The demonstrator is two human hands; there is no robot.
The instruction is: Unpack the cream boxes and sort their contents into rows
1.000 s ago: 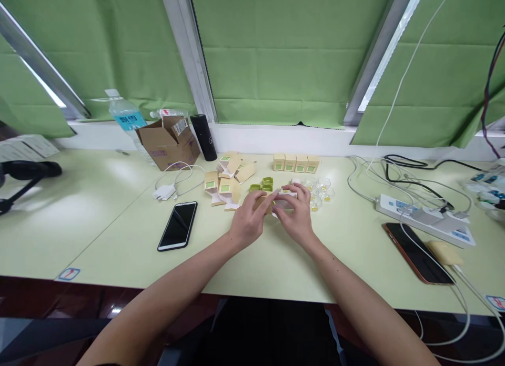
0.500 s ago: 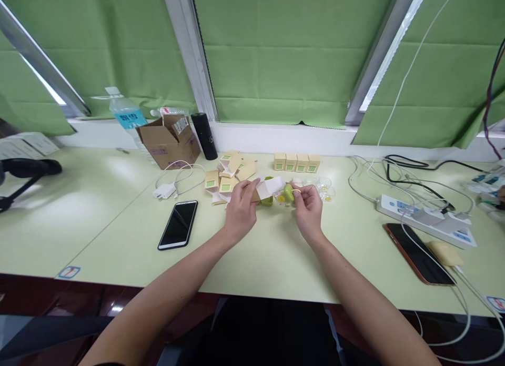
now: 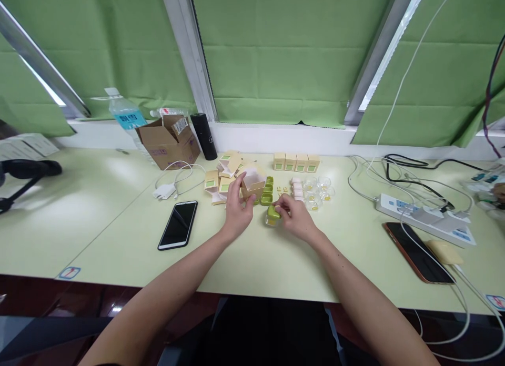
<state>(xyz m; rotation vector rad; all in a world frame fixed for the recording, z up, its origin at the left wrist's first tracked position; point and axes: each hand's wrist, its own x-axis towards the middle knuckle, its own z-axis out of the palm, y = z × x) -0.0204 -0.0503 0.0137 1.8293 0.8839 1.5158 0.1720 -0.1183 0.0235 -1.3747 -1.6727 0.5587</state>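
Note:
My left hand (image 3: pixel 237 211) is closed on a small open cardboard box (image 3: pixel 254 190), its white inside facing up. My right hand (image 3: pixel 295 214) pinches the green lid of a small clear jar (image 3: pixel 272 216), which is upright at the tabletop just right of the box. Beyond the hands several green lids (image 3: pixel 267 199) sit in a group. Tiny yellow pieces (image 3: pixel 279 190), a column of whitish-pink pieces (image 3: pixel 296 188) and several clear cups (image 3: pixel 314 203) with yellow spots lie to their right.
Opened small boxes (image 3: pixel 212 183) are piled behind my left hand; several closed boxes (image 3: pixel 291 162) stand in a row at the back. A phone (image 3: pixel 178 225) lies left, another phone (image 3: pixel 418 253) and a power strip (image 3: pixel 428 219) right. A carton (image 3: pixel 169 145) and black bottle (image 3: pixel 204 137) stand back left.
My right hand has brought the green-lidded jar left and down towards the tabletop. The box in my left hand has turned from tilted on its side to opening upward.

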